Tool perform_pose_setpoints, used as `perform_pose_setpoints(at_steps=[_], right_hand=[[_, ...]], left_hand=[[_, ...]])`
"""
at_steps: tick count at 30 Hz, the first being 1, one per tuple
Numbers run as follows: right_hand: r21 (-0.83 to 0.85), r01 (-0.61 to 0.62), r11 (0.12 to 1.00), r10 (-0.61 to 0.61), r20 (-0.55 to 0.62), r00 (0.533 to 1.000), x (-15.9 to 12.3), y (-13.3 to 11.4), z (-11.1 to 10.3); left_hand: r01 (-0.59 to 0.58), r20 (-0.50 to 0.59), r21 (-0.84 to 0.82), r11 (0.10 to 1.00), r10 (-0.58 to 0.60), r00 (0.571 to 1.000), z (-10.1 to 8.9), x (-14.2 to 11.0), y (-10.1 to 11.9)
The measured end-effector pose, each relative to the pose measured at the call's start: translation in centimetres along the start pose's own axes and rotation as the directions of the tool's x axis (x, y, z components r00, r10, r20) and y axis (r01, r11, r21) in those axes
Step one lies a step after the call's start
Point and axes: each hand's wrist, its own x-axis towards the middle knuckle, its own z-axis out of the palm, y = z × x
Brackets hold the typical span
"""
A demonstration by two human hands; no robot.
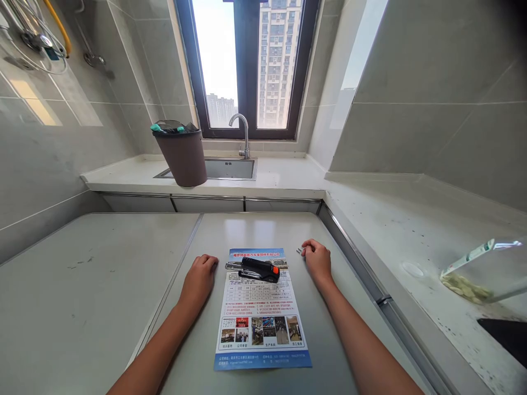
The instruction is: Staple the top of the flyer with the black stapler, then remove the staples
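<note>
A printed flyer (263, 340) with blue bands, text and small photos lies flat on the table. Across its upper part rests a black stapler (259, 270) with an orange button, its silver metal end pointing left. To the left of the flyer, my left hand (201, 277) rests on the table with fingers curled in and nothing visible in them. Right of the flyer, my right hand (318, 261) is closed, pinching a small silver piece (300, 250) that looks like a strip of staples. Its far end is hidden by my fingers.
The light table (102, 296) has a seam left of the flyer. Behind it, a brown bin (181, 156) stands on the counter (280, 173) by a sink (233, 169) and faucet (246, 137). A clear bag (481, 269) with pale contents lies on the right counter.
</note>
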Motion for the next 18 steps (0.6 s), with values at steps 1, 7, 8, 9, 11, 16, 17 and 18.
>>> perform_pose_setpoints(at_steps=[1,7,8,9,11,16,17,18], right_hand=[[0.004,0.003,1.0,-0.003,-0.002,1.0,0.0,0.0,0.0],[0.021,0.028,0.999,-0.027,-0.038,0.999,-0.2,0.0,0.2],[0.018,0.04,0.999,-0.039,-0.051,0.998,-0.2,0.0,0.1],[0.011,0.058,0.998,-0.058,-0.066,0.996,-0.3,-0.1,0.1],[-0.01,0.121,0.993,-0.121,-0.105,0.987,-0.5,-0.4,0.0],[-0.051,0.418,0.907,-0.42,-0.177,0.89,-2.0,-2.5,-0.1],[-0.027,0.485,0.874,-0.483,-0.16,0.861,-2.7,-3.2,0.0],[0.012,0.545,0.838,-0.539,-0.132,0.832,-3.4,-3.8,0.2]], left_hand=[[-0.013,-0.026,-0.014,1.0,0.012,1.0,0.3,-0.3,-0.2],[-0.083,-0.102,-0.078,0.993,0.075,0.992,1.3,-0.5,-1.1],[-0.085,-0.116,-0.096,0.992,0.073,0.991,1.3,-0.5,-1.1],[-0.085,-0.127,-0.119,0.989,0.069,0.989,1.2,-0.5,-1.1],[-0.078,-0.141,-0.18,0.981,0.053,0.989,0.8,-0.5,-0.8],[-0.098,-0.167,-0.355,0.93,0.039,0.985,-0.7,-0.5,0.1],[-0.111,-0.165,-0.383,0.917,0.05,0.985,-1.0,-0.5,0.3],[-0.124,-0.155,-0.411,0.903,0.064,0.986,-1.3,-0.4,0.5]])
